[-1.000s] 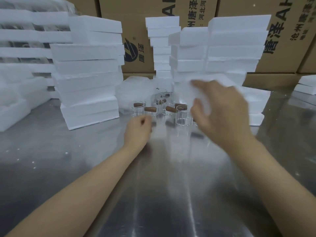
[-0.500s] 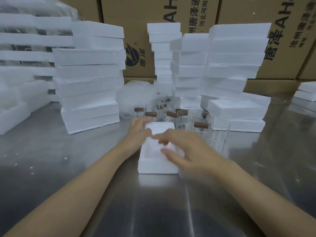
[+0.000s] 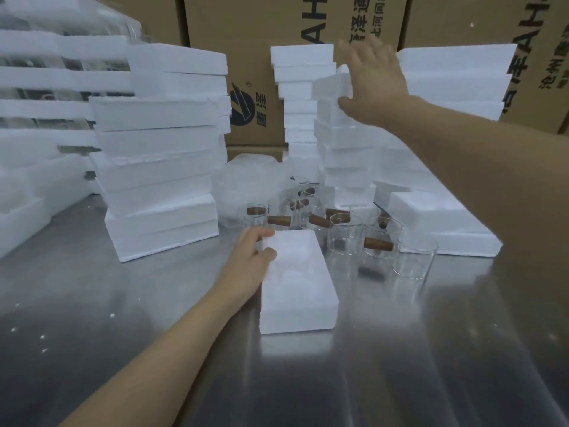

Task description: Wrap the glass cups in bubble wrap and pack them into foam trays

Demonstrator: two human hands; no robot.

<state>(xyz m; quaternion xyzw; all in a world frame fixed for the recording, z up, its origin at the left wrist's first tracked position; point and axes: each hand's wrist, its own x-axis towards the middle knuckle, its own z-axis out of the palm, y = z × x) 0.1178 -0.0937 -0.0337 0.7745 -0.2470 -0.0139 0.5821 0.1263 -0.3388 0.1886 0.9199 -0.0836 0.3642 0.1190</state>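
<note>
A white foam tray (image 3: pixel 297 282) lies on the steel table (image 3: pixel 385 365) in front of me. My left hand (image 3: pixel 249 263) grips its far left corner, thumb on top and fingers along the far edge. Just behind it stand several clear glass cups (image 3: pixel 343 238) with brown wooden handles. Farther back sits a heap of bubble wrap (image 3: pixel 243 180). My right hand (image 3: pixel 375 84) is raised to the top of a tall foam tray stack (image 3: pixel 341 155). Its fingers are spread and straight over the top piece (image 3: pixel 328 86), and its thumb lies against the front face.
Another tall foam stack (image 3: pixel 160 167) stands at the left, with more stacks (image 3: pixel 37 87) beyond it. Low foam trays (image 3: pixel 431 217) lie to the right of the cups. Printed cardboard boxes (image 3: pixel 252 32) wall off the back. White crumbs dot the table at the left.
My right hand set the foam tray down before me, then lifted away up to the top of the centre stack. My left hand stays at the tray's corner.
</note>
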